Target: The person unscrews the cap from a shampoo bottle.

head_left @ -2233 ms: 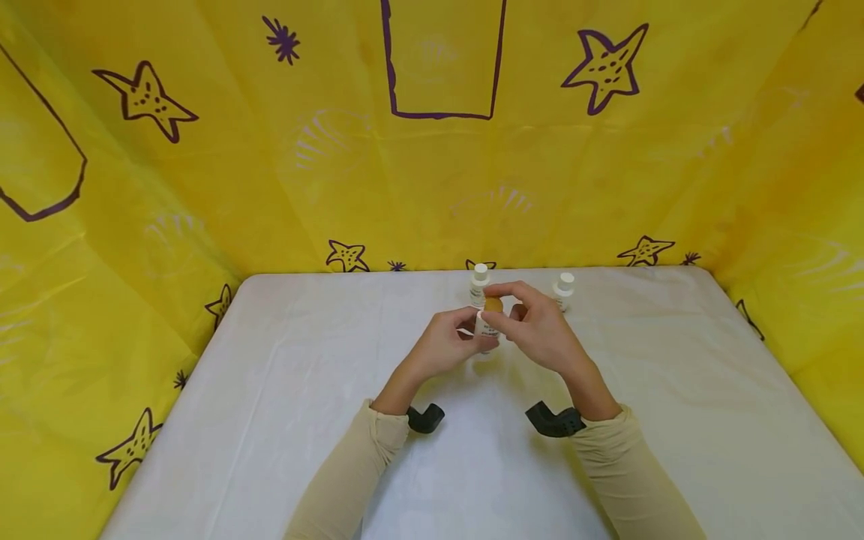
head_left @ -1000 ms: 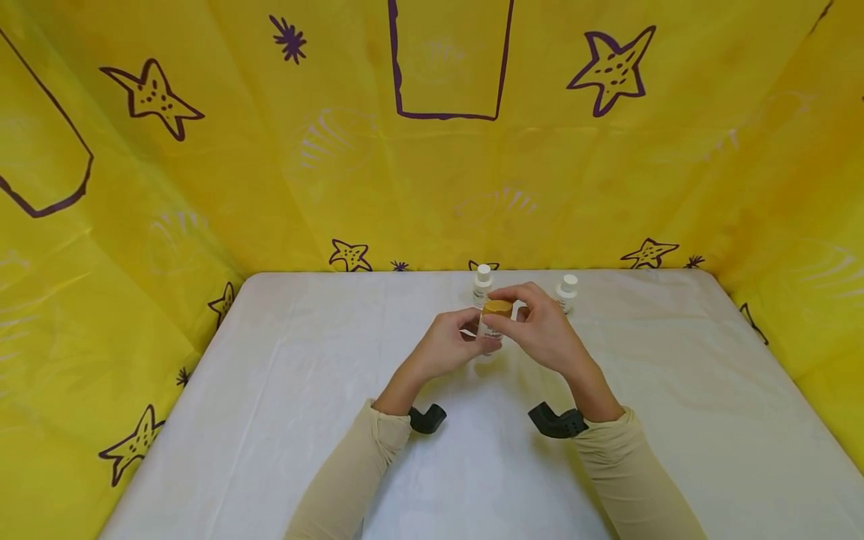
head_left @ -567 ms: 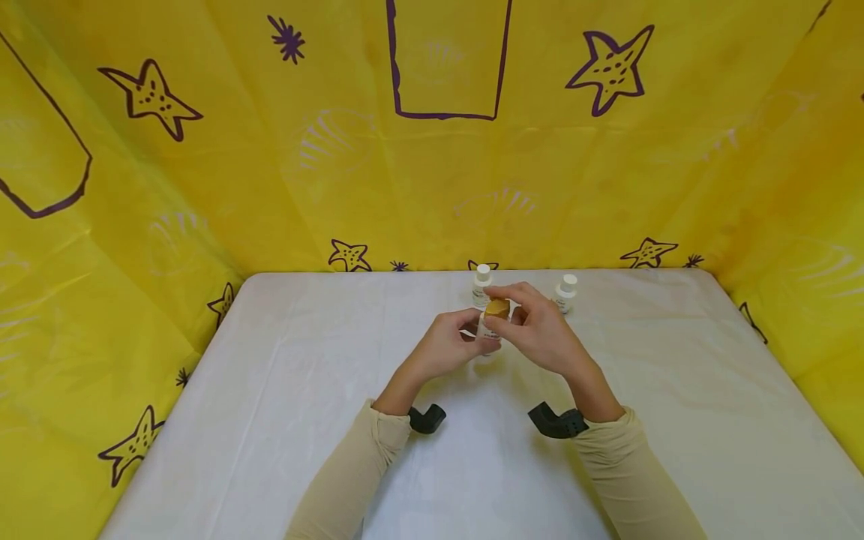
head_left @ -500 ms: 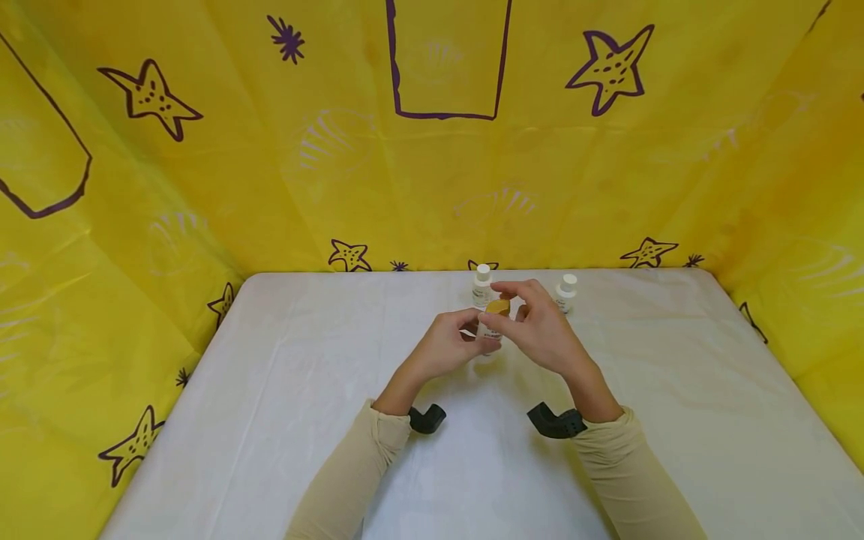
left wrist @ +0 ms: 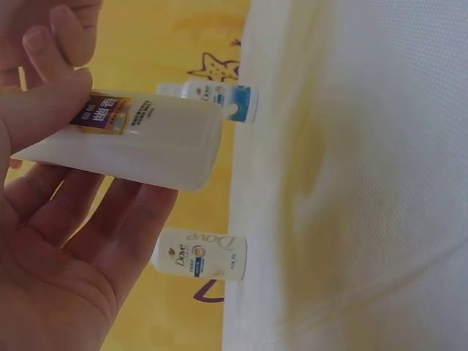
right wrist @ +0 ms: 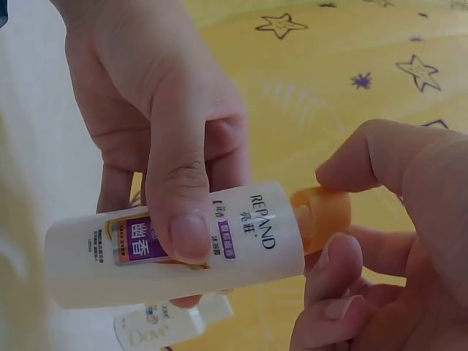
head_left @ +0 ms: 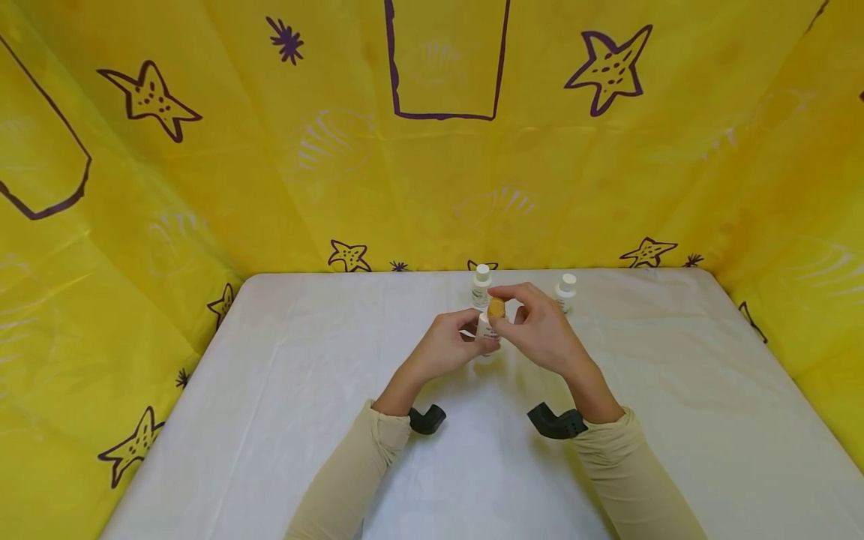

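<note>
My left hand (head_left: 448,343) grips a white REPAND body-wash bottle (right wrist: 252,256) round its body, holding it tilted just above the table. In the right wrist view its thumb lies across the purple label. At the bottle's top is an orange cap (right wrist: 329,212), pinched between the index finger and thumb of my right hand (head_left: 540,326). In the head view the same orange cap (head_left: 496,307) shows between those fingertips. Whether it is loose from the neck I cannot tell. The left wrist view shows the bottle's base (left wrist: 197,146) but not the cap.
Two white-capped bottles stand behind my hands, one behind the held bottle (head_left: 481,289) and one to the right (head_left: 566,291). In the left wrist view, a cream Dove bottle (left wrist: 208,254) and a blue-and-white one (left wrist: 240,102) appear. A yellow patterned curtain (head_left: 432,187) surrounds the white-covered table (head_left: 324,420).
The orange cap has changed its angle several times under my right fingers and now appears narrower and more upright. The right fingertips have shifted slightly round it. My left hand stays almost still on the bottle.
</note>
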Motion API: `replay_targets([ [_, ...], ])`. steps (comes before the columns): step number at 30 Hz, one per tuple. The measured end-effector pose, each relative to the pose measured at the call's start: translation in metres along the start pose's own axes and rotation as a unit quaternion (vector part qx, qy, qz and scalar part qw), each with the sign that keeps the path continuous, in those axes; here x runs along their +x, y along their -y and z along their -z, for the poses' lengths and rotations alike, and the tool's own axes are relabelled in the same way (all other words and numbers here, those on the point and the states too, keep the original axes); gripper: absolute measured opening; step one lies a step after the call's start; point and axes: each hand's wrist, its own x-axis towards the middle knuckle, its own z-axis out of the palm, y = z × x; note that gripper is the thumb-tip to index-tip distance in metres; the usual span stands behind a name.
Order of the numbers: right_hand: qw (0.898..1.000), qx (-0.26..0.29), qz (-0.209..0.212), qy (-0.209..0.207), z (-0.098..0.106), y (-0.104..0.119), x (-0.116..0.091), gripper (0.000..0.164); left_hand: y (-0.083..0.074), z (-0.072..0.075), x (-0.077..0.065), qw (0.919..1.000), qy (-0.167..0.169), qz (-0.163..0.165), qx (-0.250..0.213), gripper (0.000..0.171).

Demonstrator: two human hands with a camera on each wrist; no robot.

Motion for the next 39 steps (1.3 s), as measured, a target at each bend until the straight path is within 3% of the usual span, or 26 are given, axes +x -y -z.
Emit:
replay_targets([
  [5, 1.000, 0.013, 0.013, 0.015, 0.0008, 0.0005, -0.0008, 0.042, 0.0019, -0.0006, 0.0005, 1.0000, 0.003, -0.009, -0.001, 0.023],
  [11, 1.000, 0.008, -0.009, 0.001, 0.0004, -0.0001, 0.0012, 0.045, 0.0043, -0.0018, 0.0011, 0.9997, -0.010, -0.015, 0.018, 0.026],
  [16, 1.000, -0.007, -0.019, -0.006, 0.0005, -0.0016, 0.0015, 0.037, 0.0036, -0.0017, 0.0010, 0.9997, -0.011, -0.015, 0.017, 0.026],
  [24, 1.000, -0.011, 0.024, 0.002, 0.0014, -0.0017, 0.0011, 0.033, 0.0012, 0.0004, 0.0003, 0.9998, -0.004, 0.002, 0.017, 0.033],
  [32, 0.997, 0.002, 0.071, 0.029, 0.0011, -0.0007, 0.0002, 0.032, 0.0022, 0.0028, 0.0009, 0.9999, -0.003, -0.002, 0.010, 0.030],
  [36, 0.997, 0.020, 0.070, 0.037, 0.0017, 0.0001, 0.0004, 0.033, 0.0027, 0.0031, 0.0013, 0.9999, -0.004, -0.011, 0.007, 0.027],
  [39, 0.998, 0.026, 0.060, 0.015, 0.0024, 0.0010, 0.0006, 0.033, 0.0022, 0.0047, 0.0009, 0.9999, -0.005, -0.013, 0.006, 0.027],
])
